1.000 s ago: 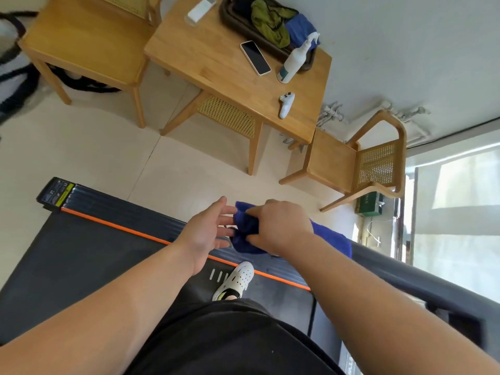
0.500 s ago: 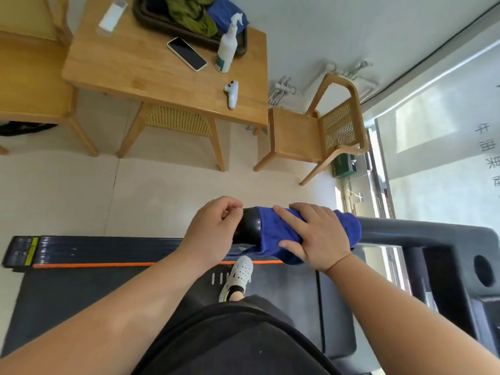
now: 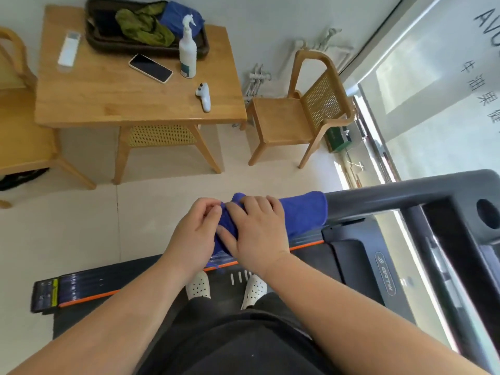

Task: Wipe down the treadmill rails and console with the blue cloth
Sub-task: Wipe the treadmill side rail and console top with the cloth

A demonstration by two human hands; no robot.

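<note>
The blue cloth [image 3: 303,212] is wrapped over the free end of the grey treadmill rail [image 3: 378,201]. My right hand [image 3: 257,234] lies on top of the cloth, with its fingers and thumb curled round the covered rail. My left hand [image 3: 194,234] is at the rail's tip, its curled fingers pinching the cloth's end. The rail runs right to the dark console [image 3: 460,226] with a round cup hole. The rail end under the cloth is hidden.
My white shoes [image 3: 198,285] stand on the black treadmill belt [image 3: 351,266] with its orange-striped side strip. Beyond are a wooden table [image 3: 108,98] with a spray bottle [image 3: 187,55], phone, remotes and a tray of cloths, and a wooden chair [image 3: 286,117].
The cloth has been pulled left over the rail's bare black tip. My left hand moved in and took hold of the cloth end. The view turned further right toward the console.
</note>
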